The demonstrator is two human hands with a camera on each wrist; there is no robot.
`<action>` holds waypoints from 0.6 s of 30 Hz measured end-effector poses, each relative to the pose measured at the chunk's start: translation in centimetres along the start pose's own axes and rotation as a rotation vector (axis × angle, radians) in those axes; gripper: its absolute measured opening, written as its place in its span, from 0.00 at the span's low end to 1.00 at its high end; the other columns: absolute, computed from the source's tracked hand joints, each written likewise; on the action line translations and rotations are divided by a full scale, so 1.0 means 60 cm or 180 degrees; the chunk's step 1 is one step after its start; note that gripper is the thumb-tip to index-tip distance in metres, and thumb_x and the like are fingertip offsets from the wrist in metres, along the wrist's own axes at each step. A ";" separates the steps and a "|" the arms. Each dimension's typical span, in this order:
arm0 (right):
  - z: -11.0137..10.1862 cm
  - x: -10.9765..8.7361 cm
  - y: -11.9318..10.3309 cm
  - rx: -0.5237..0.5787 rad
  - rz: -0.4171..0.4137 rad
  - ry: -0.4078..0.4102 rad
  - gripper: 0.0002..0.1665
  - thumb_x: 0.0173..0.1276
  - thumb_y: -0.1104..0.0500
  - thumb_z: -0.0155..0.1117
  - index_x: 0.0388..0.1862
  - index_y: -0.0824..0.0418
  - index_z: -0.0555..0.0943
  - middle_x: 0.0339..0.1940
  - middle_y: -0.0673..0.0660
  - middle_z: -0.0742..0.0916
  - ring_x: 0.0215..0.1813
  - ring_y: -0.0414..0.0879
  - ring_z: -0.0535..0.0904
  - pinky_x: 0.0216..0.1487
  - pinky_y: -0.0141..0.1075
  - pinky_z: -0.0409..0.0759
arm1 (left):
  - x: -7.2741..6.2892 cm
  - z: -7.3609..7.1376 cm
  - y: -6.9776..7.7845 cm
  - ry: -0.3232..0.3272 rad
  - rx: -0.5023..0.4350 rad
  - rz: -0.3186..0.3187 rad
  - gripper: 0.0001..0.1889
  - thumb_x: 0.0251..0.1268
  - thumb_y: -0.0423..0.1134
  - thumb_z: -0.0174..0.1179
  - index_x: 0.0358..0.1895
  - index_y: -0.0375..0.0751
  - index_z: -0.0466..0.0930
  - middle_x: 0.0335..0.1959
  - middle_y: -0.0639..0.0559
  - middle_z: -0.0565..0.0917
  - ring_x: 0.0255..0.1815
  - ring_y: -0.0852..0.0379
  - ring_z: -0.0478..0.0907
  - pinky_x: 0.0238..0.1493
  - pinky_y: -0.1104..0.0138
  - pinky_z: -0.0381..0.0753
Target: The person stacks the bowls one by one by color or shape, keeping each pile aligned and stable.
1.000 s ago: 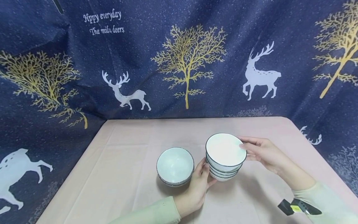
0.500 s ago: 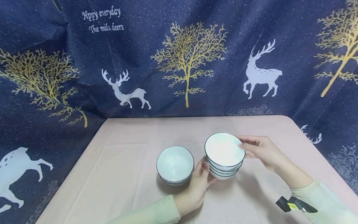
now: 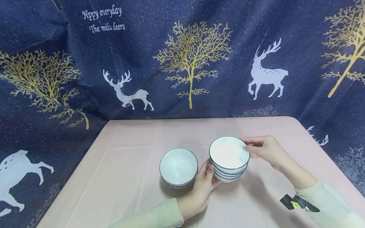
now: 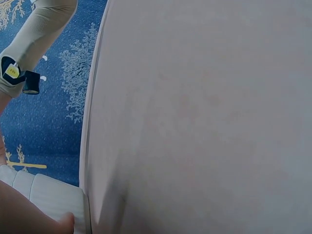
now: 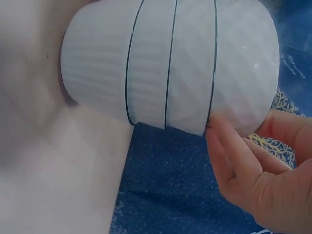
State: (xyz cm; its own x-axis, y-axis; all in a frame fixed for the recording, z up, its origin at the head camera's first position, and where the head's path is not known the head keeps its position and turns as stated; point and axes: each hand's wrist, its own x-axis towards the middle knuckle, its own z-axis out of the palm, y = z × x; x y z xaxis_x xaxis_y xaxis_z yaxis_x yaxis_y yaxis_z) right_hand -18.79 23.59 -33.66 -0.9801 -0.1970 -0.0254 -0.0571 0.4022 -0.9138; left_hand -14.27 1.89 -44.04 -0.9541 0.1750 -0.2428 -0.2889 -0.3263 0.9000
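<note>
White bowls with dark rims stand in a stack (image 3: 228, 177) right of the table's middle. My left hand (image 3: 198, 194) holds this stack low on its left side, thumb toward me. At the upper right, my right hand (image 3: 268, 152) pinches the rim of the top bowl (image 3: 229, 152). In the right wrist view, the right fingers (image 5: 234, 141) touch the top bowl's side near its rim, and the nested bowls (image 5: 151, 63) show ribbed and faceted walls. Just left of my left hand sits another bowl (image 3: 178, 167), with a second rim showing beneath it.
A pale pink cloth covers the table (image 3: 128, 164). Behind it hangs a dark blue curtain (image 3: 171, 63) with deer and gold trees. A black strapped device (image 3: 299, 202) sits on the right sleeve.
My right hand and the top bowl have shifted slightly left, and the top bowl sits a little lower on the stack. The left hand and the other bowl stay about where they were.
</note>
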 end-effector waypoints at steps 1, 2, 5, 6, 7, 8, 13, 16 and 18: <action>0.000 0.001 0.000 -0.0060 -0.0013 -0.0002 0.26 0.66 0.62 0.65 0.59 0.75 0.75 0.53 0.70 0.82 0.42 0.34 0.82 0.43 0.36 0.87 | 0.000 0.000 0.000 -0.0005 0.0001 0.0003 0.39 0.69 0.55 0.47 0.76 0.39 0.47 0.76 0.38 0.50 0.71 0.39 0.59 0.58 0.62 0.81; -0.001 0.002 0.000 -0.0124 -0.0027 -0.0005 0.26 0.65 0.62 0.65 0.59 0.75 0.75 0.53 0.70 0.83 0.42 0.35 0.82 0.43 0.36 0.87 | 0.001 0.000 -0.001 -0.0016 0.0003 0.0013 0.39 0.69 0.55 0.47 0.76 0.38 0.47 0.76 0.38 0.50 0.72 0.39 0.58 0.58 0.61 0.81; -0.002 0.003 0.001 -0.0285 -0.0054 -0.0018 0.25 0.65 0.63 0.65 0.58 0.74 0.76 0.52 0.70 0.83 0.43 0.38 0.83 0.42 0.38 0.88 | 0.001 -0.001 -0.001 -0.0039 -0.0003 0.0024 0.38 0.70 0.54 0.47 0.76 0.38 0.47 0.76 0.38 0.49 0.73 0.39 0.56 0.58 0.61 0.80; -0.003 0.004 0.001 -0.0347 -0.0059 -0.0019 0.24 0.64 0.63 0.66 0.57 0.74 0.77 0.51 0.69 0.84 0.43 0.39 0.83 0.42 0.38 0.88 | 0.001 -0.001 -0.001 -0.0046 -0.0005 0.0021 0.37 0.71 0.54 0.46 0.76 0.38 0.47 0.76 0.38 0.49 0.73 0.39 0.55 0.58 0.61 0.80; -0.003 0.004 0.003 -0.0404 -0.0064 -0.0022 0.24 0.64 0.63 0.66 0.57 0.74 0.77 0.51 0.69 0.84 0.44 0.41 0.83 0.42 0.39 0.88 | 0.002 -0.001 0.000 -0.0056 0.0000 0.0015 0.37 0.72 0.53 0.46 0.76 0.39 0.46 0.76 0.38 0.48 0.73 0.39 0.55 0.58 0.61 0.80; -0.003 0.004 0.004 -0.0446 -0.0063 -0.0029 0.24 0.64 0.63 0.66 0.57 0.73 0.78 0.50 0.68 0.84 0.44 0.42 0.83 0.42 0.39 0.88 | 0.002 -0.001 0.000 -0.0054 0.0003 0.0004 0.36 0.73 0.52 0.46 0.76 0.39 0.46 0.76 0.38 0.48 0.73 0.39 0.54 0.58 0.61 0.81; -0.004 0.004 0.011 -0.0534 -0.0074 -0.0043 0.23 0.63 0.63 0.67 0.56 0.72 0.78 0.50 0.68 0.85 0.45 0.45 0.83 0.43 0.40 0.88 | 0.001 -0.002 0.000 -0.0040 0.0037 -0.0074 0.33 0.75 0.49 0.45 0.76 0.40 0.46 0.76 0.38 0.47 0.74 0.39 0.52 0.57 0.62 0.81; -0.005 0.005 0.010 -0.0540 -0.0100 -0.0042 0.23 0.63 0.63 0.66 0.56 0.72 0.79 0.49 0.68 0.85 0.43 0.44 0.83 0.43 0.40 0.87 | 0.001 -0.002 0.001 -0.0025 0.0052 -0.0079 0.33 0.76 0.49 0.44 0.76 0.40 0.47 0.76 0.38 0.48 0.74 0.38 0.53 0.57 0.62 0.81; -0.006 0.006 0.009 -0.0564 -0.0130 -0.0045 0.23 0.63 0.64 0.66 0.55 0.73 0.79 0.48 0.68 0.85 0.42 0.44 0.83 0.42 0.41 0.88 | 0.001 -0.001 0.002 -0.0029 0.0056 -0.0064 0.33 0.76 0.49 0.44 0.76 0.40 0.46 0.76 0.37 0.47 0.74 0.38 0.53 0.57 0.61 0.81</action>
State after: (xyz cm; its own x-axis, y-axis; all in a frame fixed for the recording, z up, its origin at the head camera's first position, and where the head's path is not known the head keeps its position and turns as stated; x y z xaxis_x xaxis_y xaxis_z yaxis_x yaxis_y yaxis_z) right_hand -19.23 24.03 -34.01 -0.9735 -0.2285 0.0033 -0.1306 0.5445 -0.8285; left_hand -14.41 1.78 -43.96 -0.9474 0.1899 -0.2576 -0.3064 -0.3063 0.9012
